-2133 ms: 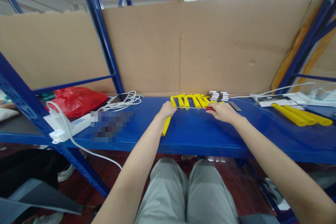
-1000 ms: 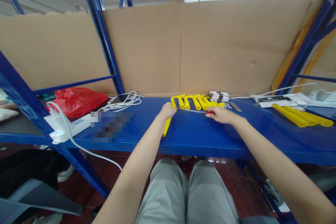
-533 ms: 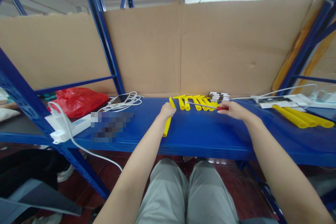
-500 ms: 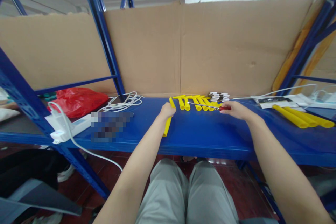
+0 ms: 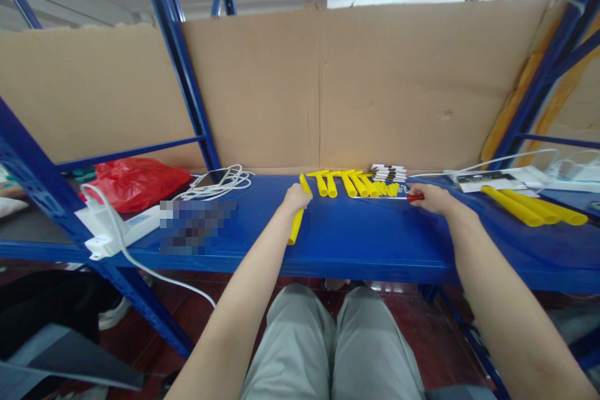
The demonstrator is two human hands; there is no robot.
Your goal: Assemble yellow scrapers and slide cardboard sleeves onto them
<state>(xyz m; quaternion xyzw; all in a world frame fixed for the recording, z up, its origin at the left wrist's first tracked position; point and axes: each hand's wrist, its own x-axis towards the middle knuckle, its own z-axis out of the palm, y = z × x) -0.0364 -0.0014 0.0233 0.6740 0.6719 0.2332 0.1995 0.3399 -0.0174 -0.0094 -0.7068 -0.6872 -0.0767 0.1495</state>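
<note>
My left hand [image 5: 296, 197] is closed around a yellow tube [image 5: 295, 229], whose ends stick out above and below the fist. The tube stands at a slant, its lower end close to the blue shelf's front edge. My right hand [image 5: 431, 197] pinches the red handle of a screwdriver [image 5: 389, 198]. Its thin metal shaft points left, low over the shelf, in front of a row of yellow T-shaped pieces [image 5: 349, 184]. Small yellow bits [image 5: 388, 189] lie at the row's right end. My fingers partly hide the handle.
Behind the row sits a stack of small black-and-white items [image 5: 389, 172]. Several loose yellow tubes [image 5: 515, 207] lie at the right. On the left are a white power strip [image 5: 140, 225], coiled white cable [image 5: 222, 182] and a red plastic bag [image 5: 140, 182]. Cardboard [image 5: 262, 94] walls the back.
My right hand has moved slightly right and drawn the screwdriver away from the T-shaped pieces, with its shaft now lower and nearly level. The left hand keeps its hold on the yellow tube.
</note>
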